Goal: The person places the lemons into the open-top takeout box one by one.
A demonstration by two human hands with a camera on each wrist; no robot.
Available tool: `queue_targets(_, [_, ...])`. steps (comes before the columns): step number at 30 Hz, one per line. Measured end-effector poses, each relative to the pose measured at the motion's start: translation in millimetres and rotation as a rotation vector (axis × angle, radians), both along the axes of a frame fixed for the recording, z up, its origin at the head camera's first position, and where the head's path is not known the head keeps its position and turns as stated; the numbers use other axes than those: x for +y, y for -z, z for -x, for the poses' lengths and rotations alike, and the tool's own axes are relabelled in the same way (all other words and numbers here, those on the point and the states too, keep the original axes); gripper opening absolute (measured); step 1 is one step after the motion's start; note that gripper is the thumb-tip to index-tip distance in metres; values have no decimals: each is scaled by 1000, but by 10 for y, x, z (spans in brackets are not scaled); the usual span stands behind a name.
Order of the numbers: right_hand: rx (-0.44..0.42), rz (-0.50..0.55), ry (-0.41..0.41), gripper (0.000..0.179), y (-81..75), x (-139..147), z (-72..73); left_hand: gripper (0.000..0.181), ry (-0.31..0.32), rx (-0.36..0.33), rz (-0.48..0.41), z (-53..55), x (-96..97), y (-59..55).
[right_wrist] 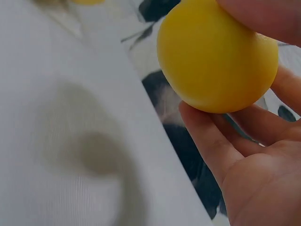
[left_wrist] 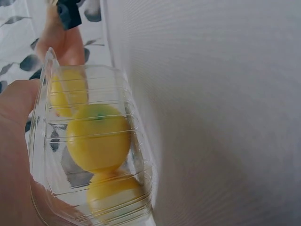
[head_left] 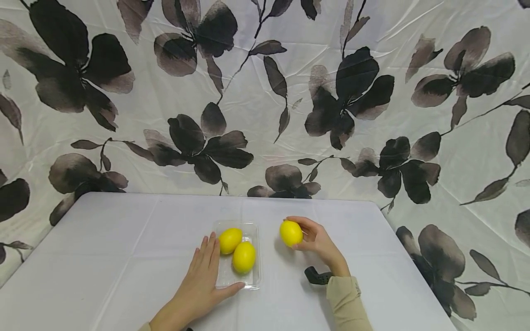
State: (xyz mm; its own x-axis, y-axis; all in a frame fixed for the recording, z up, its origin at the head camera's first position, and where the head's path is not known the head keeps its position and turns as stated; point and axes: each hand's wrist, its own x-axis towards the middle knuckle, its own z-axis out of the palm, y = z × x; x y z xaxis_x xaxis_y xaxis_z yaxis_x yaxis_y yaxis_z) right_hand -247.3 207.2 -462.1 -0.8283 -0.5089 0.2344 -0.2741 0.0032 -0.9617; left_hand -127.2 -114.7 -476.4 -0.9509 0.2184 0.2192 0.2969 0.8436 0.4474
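Between the thumb and fingers of my right hand (head_left: 319, 239) is a yellow lemon (head_left: 291, 233), held just above the table to the right of a clear plastic container (head_left: 257, 257). In the right wrist view, the fingertips meet the held lemon (right_wrist: 216, 56) from below and the thumb lies over its top. Two more lemons sit inside the container, one toward the back (head_left: 230, 241) and one nearer the front (head_left: 244, 257). My left hand (head_left: 198, 280) lies along the container's left side with straight fingers, its thumb across the near edge. A green spot marks one lemon (left_wrist: 99, 139) in the left wrist view.
A white cloth covers the table (head_left: 124, 262), creased by fold lines. Behind it hangs a white curtain (head_left: 265, 105) printed with dark flowers. A black strap device (head_left: 318, 276) sits at my right wrist, beside a beige sleeve (head_left: 348, 303).
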Motion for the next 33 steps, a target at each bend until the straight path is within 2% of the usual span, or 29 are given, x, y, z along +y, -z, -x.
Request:
queue_targets(9, [57,31,-85,69,-171,-385,-14,123,-8,-16,11,3,-7,4])
queue_targets(16, [113,20,-159,66,-189,-639,-48,124,-4,-16,7,9,-1,0])
queue_targets(23, [142,-29,-218,67,-215,-870,-138,123,0,-9,11,13,-3,0])
queue_targets(27, [170,-82,-241,67,-223,-995,-193,123,3,-6,3,12,-5,-4])
queue_targets(33, [168,-165,-261,67,-223,-1145,-276,120,15,17,-9,6,-13,3])
